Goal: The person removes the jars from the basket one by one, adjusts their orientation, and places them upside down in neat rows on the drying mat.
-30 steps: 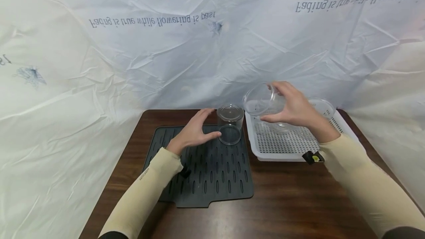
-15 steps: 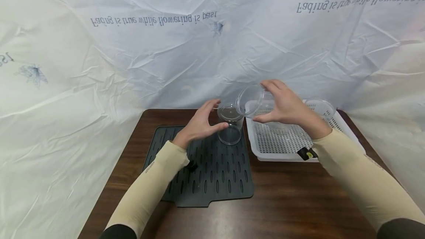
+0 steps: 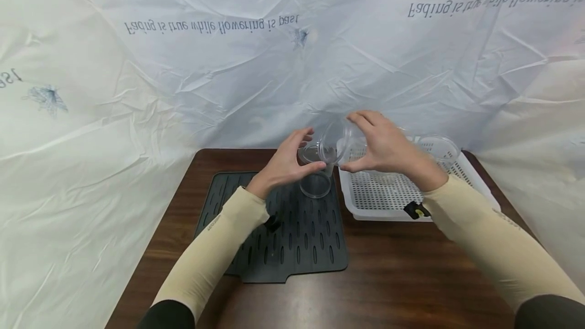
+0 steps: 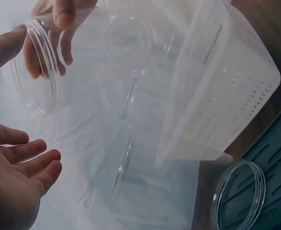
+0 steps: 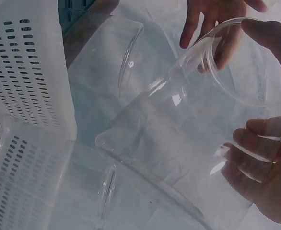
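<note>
Left hand point(image 3: 289, 159) has shifted right, clear jar point(image 3: 335, 142) left. Right hand point(image 3: 386, 143) grips jar, tilted, raised near black mat's point(image 3: 301, 258) far right corner, apparently so its rim faces left's spread fingers, holding nothing.

The clear container point(image 3: 332, 141) is a colourless, see-through cylinder with a smooth, glossy wall and a ringed rim around one end. It is tipped on its side and raised above the counter point(image 3: 388, 273) in the right hand point(image 3: 384, 143), its rim facing left, close by the thumb of the left hand point(image 3: 289, 160), though whether they touch is unclear. Seen from the head, it partly overlaps the standing jar point(image 3: 315, 186) to its left, with the white basket point(image 3: 388, 214) reaching away to the right.
</note>
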`<state>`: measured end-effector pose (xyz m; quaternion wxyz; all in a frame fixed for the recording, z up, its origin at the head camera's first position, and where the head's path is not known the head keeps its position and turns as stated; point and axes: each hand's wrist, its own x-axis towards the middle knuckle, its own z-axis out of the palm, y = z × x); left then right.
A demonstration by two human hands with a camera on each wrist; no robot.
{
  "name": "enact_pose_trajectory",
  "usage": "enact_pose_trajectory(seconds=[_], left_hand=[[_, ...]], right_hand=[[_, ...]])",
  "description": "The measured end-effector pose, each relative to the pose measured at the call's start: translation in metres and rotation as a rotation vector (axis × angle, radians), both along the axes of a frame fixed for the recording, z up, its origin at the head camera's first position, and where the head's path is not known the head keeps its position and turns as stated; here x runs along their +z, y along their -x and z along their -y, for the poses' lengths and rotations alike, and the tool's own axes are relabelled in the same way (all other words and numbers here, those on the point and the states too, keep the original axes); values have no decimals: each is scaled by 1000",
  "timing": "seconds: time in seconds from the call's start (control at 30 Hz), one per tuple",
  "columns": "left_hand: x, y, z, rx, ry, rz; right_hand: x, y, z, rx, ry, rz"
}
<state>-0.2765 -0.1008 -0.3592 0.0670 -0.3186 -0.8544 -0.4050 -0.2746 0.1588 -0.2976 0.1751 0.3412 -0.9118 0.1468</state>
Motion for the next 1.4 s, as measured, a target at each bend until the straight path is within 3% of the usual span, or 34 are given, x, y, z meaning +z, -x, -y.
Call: enact_pose_trajectory(seconds=[0.3,0.53,0.77,1.03,1.2,1.4], left_hand=[[3,0,-9,-41,-19,-22],[3,1,-11,-72,-48,-2],[3,0,-14,-52,-43,11],[4,0,-13,-26,-81,-30],[4,0,-13,-18,-75,-33],[4,0,-10,-12,-78,-32]], right_hand=[[-3,-1,7,41,-62,-123],[-5,1,14,70,-93,-127],[-6,-1,17,71,-141,-157],[-5,-1,22,92,-156,-245],[-4,-3,21,84,-156,-205],[4,-2,18,89,-107,-36]])
